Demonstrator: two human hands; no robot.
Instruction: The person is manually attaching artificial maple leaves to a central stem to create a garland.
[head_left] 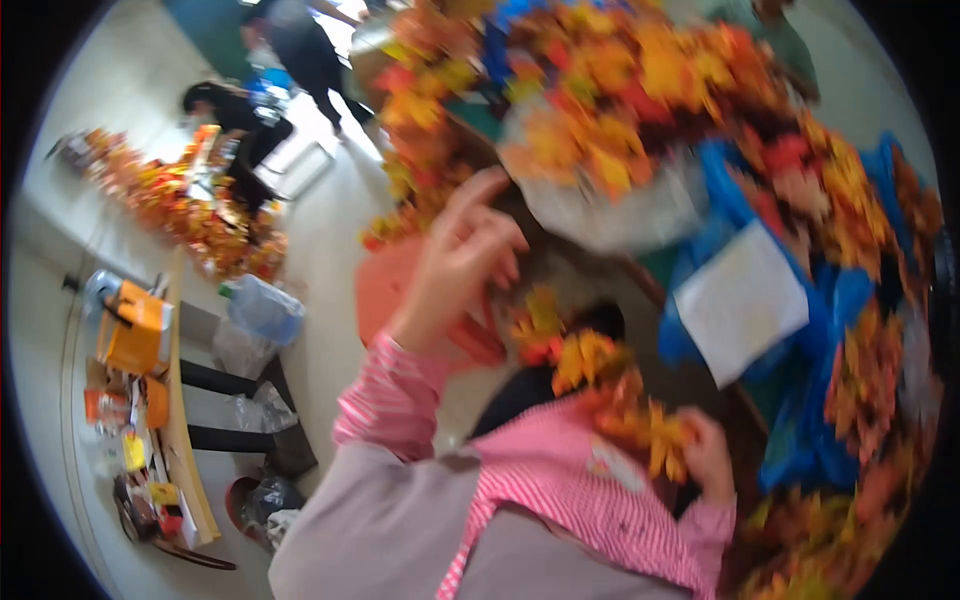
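Note:
My left hand (465,250) is raised at the middle of the view, its index finger stretched out and the others loosely bent; nothing shows in it. Lower right, my right hand (708,455) is closed at the end of a garland of orange and yellow artificial maple leaves (590,362). That garland lies across my lap, over a pink striped apron (565,480). Beyond my left hand hangs a denser bunch of artificial leaves (410,130). The hands and leaves are somewhat smeared by motion.
Leaf garlands (660,70) are heaped on the table ahead, beside blue plastic bags (715,190) and a white paper sheet (745,300). An orange stool (385,290) stands below my left arm. At left are a wooden bench (185,430) with boxes and a seated person (235,125).

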